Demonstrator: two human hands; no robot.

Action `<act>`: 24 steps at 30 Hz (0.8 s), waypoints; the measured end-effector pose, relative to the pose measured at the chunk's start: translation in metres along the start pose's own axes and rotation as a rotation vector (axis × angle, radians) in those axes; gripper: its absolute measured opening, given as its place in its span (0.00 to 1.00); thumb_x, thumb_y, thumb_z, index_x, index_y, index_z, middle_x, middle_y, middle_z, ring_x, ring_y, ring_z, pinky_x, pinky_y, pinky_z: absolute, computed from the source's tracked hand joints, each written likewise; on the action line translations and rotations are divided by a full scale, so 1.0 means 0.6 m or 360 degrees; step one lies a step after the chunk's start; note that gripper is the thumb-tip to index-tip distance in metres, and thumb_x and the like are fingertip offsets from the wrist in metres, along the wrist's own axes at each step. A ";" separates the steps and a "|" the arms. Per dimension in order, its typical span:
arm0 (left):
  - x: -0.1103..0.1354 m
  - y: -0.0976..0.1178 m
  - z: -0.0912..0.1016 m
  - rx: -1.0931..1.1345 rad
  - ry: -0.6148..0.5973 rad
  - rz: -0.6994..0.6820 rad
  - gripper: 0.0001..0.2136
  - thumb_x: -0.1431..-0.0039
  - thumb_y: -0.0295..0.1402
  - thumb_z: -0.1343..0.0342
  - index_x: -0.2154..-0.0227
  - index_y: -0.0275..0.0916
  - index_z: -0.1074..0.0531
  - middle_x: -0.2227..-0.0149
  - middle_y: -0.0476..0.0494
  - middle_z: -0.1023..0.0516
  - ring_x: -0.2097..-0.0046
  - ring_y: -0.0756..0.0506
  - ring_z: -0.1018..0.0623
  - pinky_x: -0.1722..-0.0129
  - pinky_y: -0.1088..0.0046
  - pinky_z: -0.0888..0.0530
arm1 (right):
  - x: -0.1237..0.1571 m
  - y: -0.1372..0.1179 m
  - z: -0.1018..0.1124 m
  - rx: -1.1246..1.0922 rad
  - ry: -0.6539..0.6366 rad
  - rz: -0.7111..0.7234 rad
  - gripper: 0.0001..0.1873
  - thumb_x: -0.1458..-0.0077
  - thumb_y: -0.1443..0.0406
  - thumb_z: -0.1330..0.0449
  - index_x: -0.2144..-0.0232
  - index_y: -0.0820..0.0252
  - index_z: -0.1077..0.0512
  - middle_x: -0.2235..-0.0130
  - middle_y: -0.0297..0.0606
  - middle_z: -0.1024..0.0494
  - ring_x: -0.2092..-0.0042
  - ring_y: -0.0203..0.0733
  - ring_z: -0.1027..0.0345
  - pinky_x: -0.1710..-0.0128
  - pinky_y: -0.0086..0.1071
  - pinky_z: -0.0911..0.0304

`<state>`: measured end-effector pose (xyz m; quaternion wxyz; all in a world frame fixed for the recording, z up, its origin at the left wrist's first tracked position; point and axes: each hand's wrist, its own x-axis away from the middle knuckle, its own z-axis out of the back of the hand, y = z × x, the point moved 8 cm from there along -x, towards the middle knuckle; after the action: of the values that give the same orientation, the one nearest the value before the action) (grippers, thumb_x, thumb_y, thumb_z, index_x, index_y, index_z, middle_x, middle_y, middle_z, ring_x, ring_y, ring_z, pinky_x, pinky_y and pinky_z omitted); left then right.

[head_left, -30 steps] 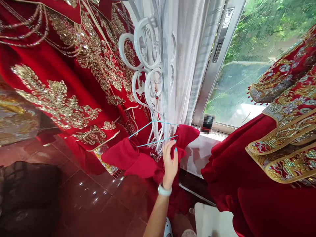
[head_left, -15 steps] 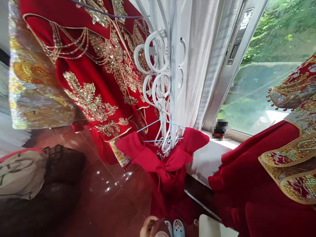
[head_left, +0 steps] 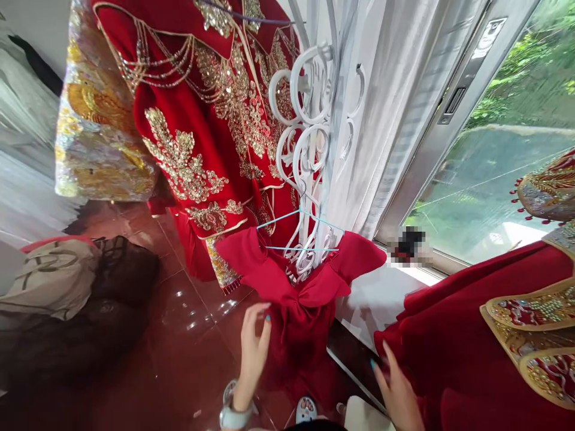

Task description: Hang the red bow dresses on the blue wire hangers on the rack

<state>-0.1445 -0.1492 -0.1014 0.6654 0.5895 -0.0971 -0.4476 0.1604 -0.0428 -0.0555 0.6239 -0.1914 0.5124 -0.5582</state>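
In front of me a red dress [head_left: 309,293] with wide ruffled shoulders and a twisted bodice hangs on a thin light-blue wire hanger [head_left: 302,248]. The hanger's hook catches on a white scrolled metal stand [head_left: 309,90]. My left hand [head_left: 255,344], with a watch on the wrist, is raised just left of the dress's waist. Its fingers are curved and apart, with nothing in them. My right hand [head_left: 395,383] is lower down to the right, beside a red skirt [head_left: 449,323]; thumb and fingers are spread, and it holds nothing.
Red jackets [head_left: 188,143] with gold sequins and bead strings hang at the left, next to a gold-and-silver patterned garment [head_left: 101,131]. Dark and beige bags [head_left: 54,275] lie on the tiled floor [head_left: 193,347]. On the right are a window [head_left: 503,179] and a pale stool [head_left: 363,416].
My left hand has risen from the bottom edge toward the dress, and my right hand has come into view at the lower right. The view has shifted left, and one foot has stepped aside.
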 end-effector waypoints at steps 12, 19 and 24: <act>-0.307 0.159 -0.001 -0.0774 0.0286 -0.0309 0.22 0.43 0.36 0.38 0.46 0.36 0.29 0.42 0.30 0.24 0.39 0.32 0.28 0.36 0.51 0.34 | -0.201 -0.143 -0.066 0.0658 0.0134 0.0206 0.25 0.38 0.62 0.45 0.40 0.58 0.30 0.35 0.56 0.34 0.33 0.67 0.46 0.38 0.62 0.43; -0.325 0.141 -0.004 -0.0998 -0.0033 -0.0339 0.20 0.36 0.30 0.48 0.43 0.33 0.27 0.40 0.30 0.23 0.39 0.34 0.24 0.39 0.54 0.29 | -0.221 -0.155 -0.060 0.0913 -0.0027 0.0212 0.22 0.40 0.73 0.49 0.47 0.57 0.25 0.51 0.49 0.21 0.47 0.54 0.32 0.51 0.42 0.37; -0.328 0.150 -0.003 -0.1122 -0.0196 -0.0399 0.25 0.35 0.29 0.51 0.36 0.30 0.33 0.34 0.28 0.29 0.33 0.35 0.29 0.35 0.55 0.30 | -0.228 -0.168 -0.057 0.1121 -0.0202 0.0156 0.24 0.40 0.76 0.50 0.48 0.55 0.24 0.55 0.45 0.18 0.54 0.49 0.27 0.58 0.36 0.40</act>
<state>-0.2141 -0.0168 0.0547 0.7604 0.3036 0.0958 -0.5661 0.1013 0.0602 0.0708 0.7082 0.0259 0.2573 -0.6569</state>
